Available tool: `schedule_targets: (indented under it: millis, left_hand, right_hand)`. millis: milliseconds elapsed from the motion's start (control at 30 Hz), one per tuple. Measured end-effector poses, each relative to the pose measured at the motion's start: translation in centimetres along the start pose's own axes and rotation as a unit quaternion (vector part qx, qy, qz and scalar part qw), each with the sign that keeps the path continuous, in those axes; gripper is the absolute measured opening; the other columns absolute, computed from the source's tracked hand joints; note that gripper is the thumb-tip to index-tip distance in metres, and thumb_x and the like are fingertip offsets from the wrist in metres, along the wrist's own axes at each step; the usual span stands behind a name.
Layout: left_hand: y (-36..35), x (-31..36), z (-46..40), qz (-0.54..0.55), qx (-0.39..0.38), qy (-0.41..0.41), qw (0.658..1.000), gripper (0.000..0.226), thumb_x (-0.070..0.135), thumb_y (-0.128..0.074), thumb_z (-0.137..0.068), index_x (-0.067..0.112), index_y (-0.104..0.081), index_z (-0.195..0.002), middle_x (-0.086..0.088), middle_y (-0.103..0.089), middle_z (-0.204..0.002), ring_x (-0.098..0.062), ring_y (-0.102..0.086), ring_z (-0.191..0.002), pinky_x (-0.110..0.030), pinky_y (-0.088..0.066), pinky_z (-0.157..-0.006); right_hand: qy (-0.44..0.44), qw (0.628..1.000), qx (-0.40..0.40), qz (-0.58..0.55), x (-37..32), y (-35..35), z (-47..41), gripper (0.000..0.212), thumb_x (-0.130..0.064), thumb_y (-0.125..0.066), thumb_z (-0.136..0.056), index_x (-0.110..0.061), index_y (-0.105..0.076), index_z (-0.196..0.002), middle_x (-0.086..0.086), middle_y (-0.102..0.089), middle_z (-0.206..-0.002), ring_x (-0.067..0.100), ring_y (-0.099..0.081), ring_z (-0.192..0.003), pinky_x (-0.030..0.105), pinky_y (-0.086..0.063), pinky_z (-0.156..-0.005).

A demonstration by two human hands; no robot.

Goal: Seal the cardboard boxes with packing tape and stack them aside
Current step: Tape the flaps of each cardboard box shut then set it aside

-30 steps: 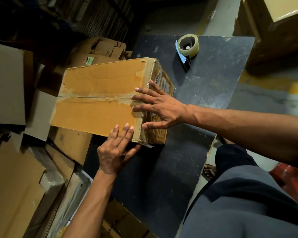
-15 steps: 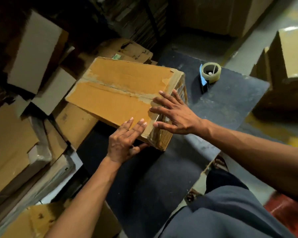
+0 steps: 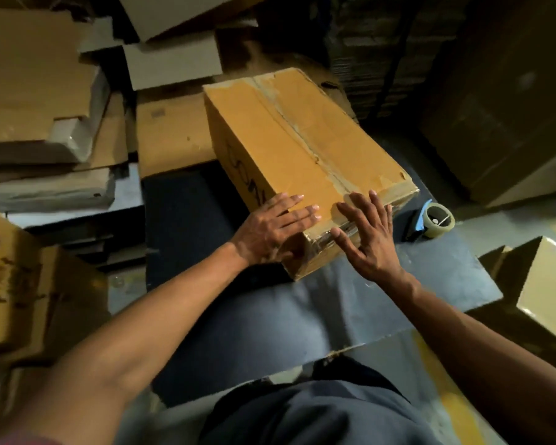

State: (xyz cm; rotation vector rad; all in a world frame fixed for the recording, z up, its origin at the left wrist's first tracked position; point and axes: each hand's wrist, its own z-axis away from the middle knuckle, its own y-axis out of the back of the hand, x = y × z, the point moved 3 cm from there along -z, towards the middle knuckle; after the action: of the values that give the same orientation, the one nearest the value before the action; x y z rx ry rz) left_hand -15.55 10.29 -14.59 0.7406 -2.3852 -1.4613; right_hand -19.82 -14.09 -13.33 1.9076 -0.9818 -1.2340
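Observation:
A brown cardboard box [image 3: 289, 139] lies on a dark board [image 3: 264, 319], its top seam covered with clear tape. My left hand [image 3: 270, 232] lies flat with straight fingers on the box's near corner, palm over the edge. My right hand [image 3: 369, 236] presses with spread fingers on the taped near end of the box. A tape dispenser [image 3: 432, 221] with a roll of clear tape and a blue handle stands on the board just right of the box.
Flattened cardboard sheets [image 3: 39, 101] are piled at the left and behind the box. Another sealed box [image 3: 546, 293] stands at the right edge, and a large carton [image 3: 507, 101] rises at the back right. A worn box [image 3: 23, 284] sits at the near left.
The view has swung left and the box now points away from me. Both hands have stayed on its near end, the left sliding onto the top corner.

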Motion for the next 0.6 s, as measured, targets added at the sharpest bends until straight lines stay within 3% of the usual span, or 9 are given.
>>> schedule_targets:
  millis: [100, 233, 300, 433, 467, 567, 600]
  left_hand:
    - [-0.2, -0.2, 0.0, 0.025, 0.000, -0.006, 1.000, 0.096, 0.055, -0.085, -0.076, 0.019, -0.046, -0.156, -0.003, -0.044, -0.162, -0.034, -0.037, -0.150, -0.053, -0.029, -0.122]
    - [0.2, -0.7, -0.1, 0.078, -0.023, -0.021, 0.997, 0.088, 0.080, -0.031, -0.090, 0.024, -0.044, -0.157, 0.003, -0.043, -0.161, -0.031, -0.036, -0.151, -0.051, -0.027, -0.124]
    - [0.5, -0.8, -0.5, 0.080, -0.030, -0.016, 0.996, 0.090, 0.082, -0.034, -0.086, 0.026, -0.046, -0.155, 0.004, -0.046, -0.158, -0.031, -0.039, -0.150, -0.048, -0.026, -0.124]
    - [1.6, -0.6, -1.6, 0.112, -0.031, 0.027, 0.993, 0.079, 0.062, -0.072, -0.080, 0.022, -0.056, -0.147, 0.001, -0.057, -0.148, -0.033, -0.049, -0.142, -0.052, -0.038, -0.118]
    - [1.9, -0.4, -1.8, 0.119, -0.034, 0.045, 0.991, 0.078, 0.065, -0.071, -0.081, 0.022, -0.058, -0.145, 0.001, -0.059, -0.146, -0.032, -0.051, -0.140, -0.053, -0.040, -0.117]
    - [2.4, 0.5, -2.0, 0.104, -0.058, 0.078, 0.990, 0.091, 0.088, -0.038, -0.082, 0.024, -0.062, -0.142, 0.002, -0.062, -0.143, -0.034, -0.055, -0.137, -0.053, -0.044, -0.113]
    - [2.6, 0.7, -2.2, 0.095, -0.066, 0.080, 0.990, 0.091, 0.088, -0.042, -0.080, 0.024, -0.062, -0.141, 0.001, -0.062, -0.143, -0.035, -0.055, -0.136, -0.055, -0.047, -0.111]
  right_hand:
    - [0.007, 1.000, -0.027, 0.007, 0.1, 0.2, 0.0, 0.058, -0.063, -0.045, -0.100, -0.033, -0.049, -0.150, -0.003, -0.032, -0.165, 0.019, -0.003, -0.160, 0.061, -0.004, -0.125]
    - [0.015, 0.999, -0.040, 0.033, 0.2, 0.3, -0.1, 0.066, -0.070, -0.043, -0.097, -0.036, -0.044, -0.154, -0.005, -0.027, -0.168, 0.017, 0.002, -0.160, 0.061, -0.001, -0.125]
    - [0.013, 0.998, -0.028, 0.055, 0.3, 0.0, -0.1, 0.069, -0.074, -0.043, -0.095, -0.036, -0.044, -0.153, -0.005, -0.028, -0.168, 0.017, 0.002, -0.160, 0.062, 0.000, -0.124]
    - [0.017, 0.995, 0.030, 0.095, 0.7, -0.9, -0.3, 0.071, -0.079, -0.038, -0.094, -0.034, -0.051, -0.148, -0.001, -0.038, -0.163, 0.023, -0.009, -0.159, 0.066, -0.009, -0.121]
    - [0.022, 0.993, 0.041, 0.106, 0.8, -1.2, -0.3, 0.072, -0.079, -0.037, -0.094, -0.033, -0.052, -0.147, 0.000, -0.040, -0.162, 0.026, -0.013, -0.159, 0.068, -0.011, -0.119]
    - [0.031, 0.990, 0.075, 0.119, 1.3, -2.0, -0.2, 0.074, -0.080, -0.037, -0.093, -0.030, -0.056, -0.145, 0.003, -0.046, -0.158, 0.031, -0.023, -0.156, 0.070, -0.017, -0.116]
    - [0.034, 0.989, 0.082, 0.119, 1.3, -2.1, -0.3, 0.074, -0.080, -0.038, -0.092, -0.030, -0.057, -0.144, 0.003, -0.046, -0.157, 0.031, -0.024, -0.156, 0.070, -0.018, -0.116]
